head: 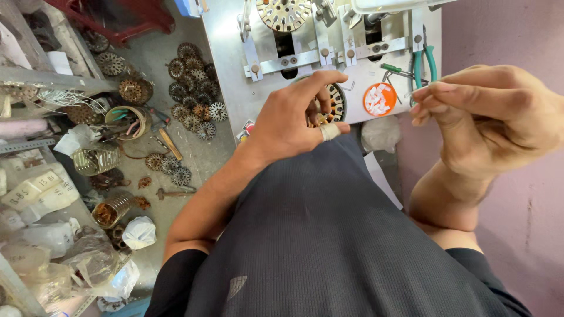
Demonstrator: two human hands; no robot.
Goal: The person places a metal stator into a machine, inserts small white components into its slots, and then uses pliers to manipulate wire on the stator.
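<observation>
My left hand (pixel 294 114) rests on a round slotted motor stator (pixel 336 103) set into the metal workbench (pixel 229 70). Its fingers curl over the stator's rim, and a white tape wrap covers the thumb. My right hand (pixel 487 114) hovers to the right, above the bench edge. Its fingertips are pinched together, possibly on a thin wire or paper slip too small to make out. Green-handled pliers (pixel 424 61) lie on the bench just beyond the right hand's fingertips.
An orange lid (pixel 379 98) holding white slips sits next to the stator. Another round stator core (pixel 284 13) is mounted at the bench's top. On the floor to the left lie several stator cores (pixel 194 88), wire coils (pixel 126 120) and plastic bags (pixel 88 258). A pink wall (pixel 529 205) stands at right.
</observation>
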